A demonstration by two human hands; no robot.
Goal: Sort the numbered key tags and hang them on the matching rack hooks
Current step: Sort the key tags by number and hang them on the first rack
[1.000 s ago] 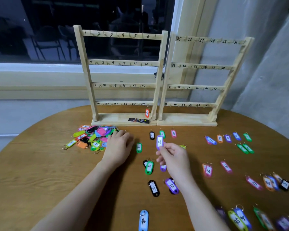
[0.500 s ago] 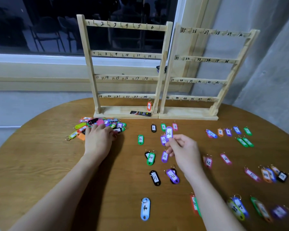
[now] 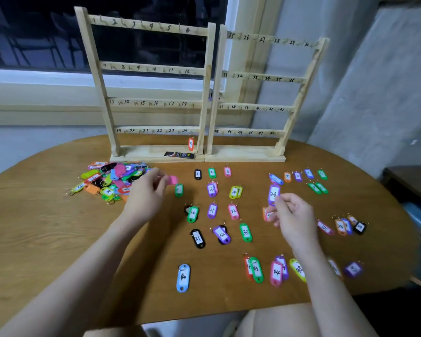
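Two wooden racks stand at the table's back, the left rack [image 3: 153, 69] numbered 1 to 24 and the right rack [image 3: 263, 77] 25 to 48. An orange tag [image 3: 191, 144] hangs under hook 24. My right hand [image 3: 293, 216] pinches a purple tag marked 26 [image 3: 274, 194] above the table's right half. My left hand [image 3: 147, 194] holds a pink tag [image 3: 172, 180] just right of the mixed tag pile [image 3: 110, 178]. Sorted tags lie in rows, such as 1 [image 3: 197, 174], 20 [image 3: 192, 213] and 33 [image 3: 245, 232].
The round wooden table [image 3: 46, 239] carries everything. A small black packet [image 3: 179, 155] lies on the left rack's base. More tags sit at the right [image 3: 340, 226] and near the front edge [image 3: 183, 278]. A window is behind, a grey wall at right.
My right hand carried the purple 26 tag rightwards across the table. My left hand reached into the pile and came away to the right holding a pink tag.
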